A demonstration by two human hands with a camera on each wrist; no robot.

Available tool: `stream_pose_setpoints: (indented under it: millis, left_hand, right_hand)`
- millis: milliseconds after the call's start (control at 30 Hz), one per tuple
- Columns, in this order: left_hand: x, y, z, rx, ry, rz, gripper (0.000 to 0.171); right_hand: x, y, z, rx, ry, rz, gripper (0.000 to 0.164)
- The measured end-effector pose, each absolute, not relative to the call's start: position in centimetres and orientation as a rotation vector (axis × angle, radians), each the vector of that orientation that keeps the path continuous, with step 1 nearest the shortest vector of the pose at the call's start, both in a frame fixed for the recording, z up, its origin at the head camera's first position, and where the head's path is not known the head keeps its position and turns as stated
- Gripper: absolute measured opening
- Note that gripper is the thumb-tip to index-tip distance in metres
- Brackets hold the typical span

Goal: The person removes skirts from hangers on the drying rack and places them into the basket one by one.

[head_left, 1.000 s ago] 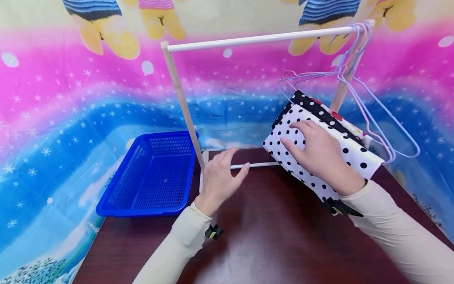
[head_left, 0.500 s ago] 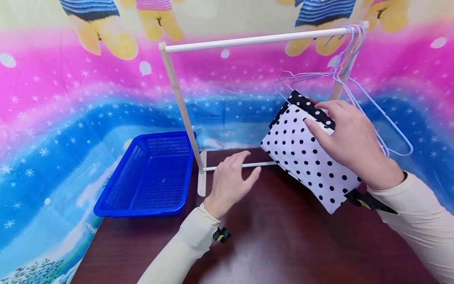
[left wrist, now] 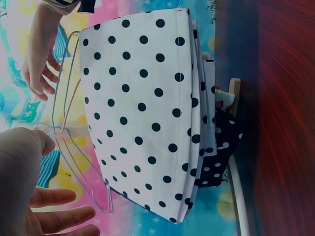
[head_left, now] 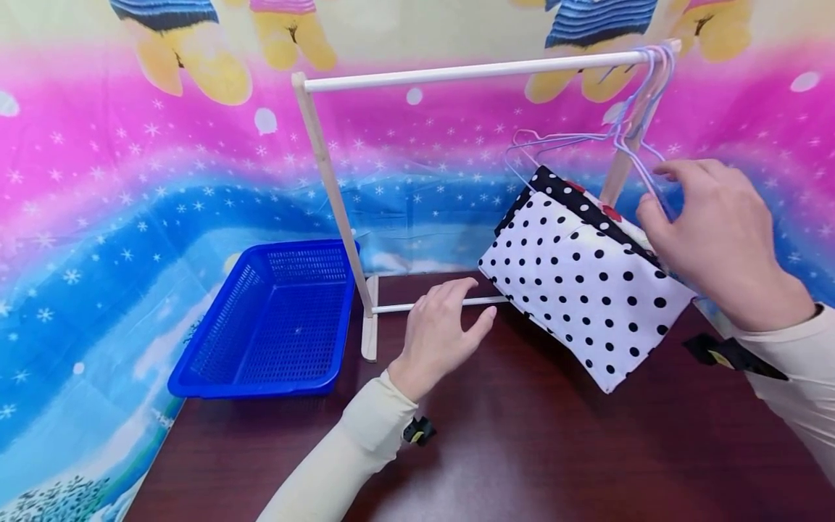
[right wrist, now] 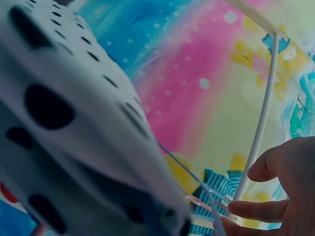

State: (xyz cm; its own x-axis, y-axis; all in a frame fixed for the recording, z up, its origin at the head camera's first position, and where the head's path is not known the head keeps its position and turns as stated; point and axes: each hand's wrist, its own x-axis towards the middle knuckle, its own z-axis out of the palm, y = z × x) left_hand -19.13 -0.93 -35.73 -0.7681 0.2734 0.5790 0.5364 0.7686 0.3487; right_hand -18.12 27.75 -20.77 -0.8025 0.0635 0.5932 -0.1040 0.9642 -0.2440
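Folded white cloth with black dots [head_left: 580,290] hangs over a hanger at the rack's right end. Behind it are a black cloth with white dots [head_left: 590,223] and a cloth with red patches [head_left: 611,213]. My right hand [head_left: 724,243] is just right of the hangers [head_left: 620,138], thumb and fingers spread apart; in the right wrist view its fingertips overlap the hanger wire [right wrist: 211,191]. My left hand [head_left: 438,337] hovers left of the white cloth, fingers loosely bent and holding nothing.
A wooden rack [head_left: 470,71] stands on the dark table [head_left: 522,457], its lower bar behind my left hand. To its left sits a blue plastic basket [head_left: 254,391] with nothing in it. A printed cloth backdrop [head_left: 417,188] surrounds the table.
My right hand has moved right, from in front of the white dotted cloth to beside the hangers' right side. My left hand has drifted slightly right. The cloths hang nearly as before.
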Motion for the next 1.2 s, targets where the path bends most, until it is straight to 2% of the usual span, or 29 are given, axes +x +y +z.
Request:
stream_pose_setpoints:
  millis: [333, 567, 733, 900, 1067, 1200]
  left_hand:
    - [-19.3, 0.3, -35.7, -0.636, -2.502, -0.688, 0.050]
    - [-19.7, 1.3, -36.4, -0.665, -2.502, -0.677, 0.047]
    - [-19.9, 1.8, -36.9, -0.662, -2.491, -0.686, 0.044]
    - [-20.0, 1.8, -37.3, -0.649, -2.488, -0.694, 0.043]
    - [-19.9, 1.8, -37.6, -0.653, -2.497, -0.682, 0.043]
    - [-19.8, 1.9, -37.7, -0.657, -2.502, -0.679, 0.043]
  right_hand:
    - [-18.7, 28.9, -21.0, -0.069, -2.584, 0.334, 0.050]
    - [-18.9, 29.5, -21.3, 0.004, -2.617, 0.401, 0.043]
    - [-19.0, 29.6, -21.4, 0.060, -2.620, 0.506, 0.045]
    - [-19.3, 30.0, -21.7, 0.116, -2.683, 0.854, 0.047]
    - [-19.9, 30.6, -22.1, 0.094, -2.687, 1.358, 0.031]
    - [-20.1, 30.9, -22.2, 0.087, -2.636, 1.642, 0.029]
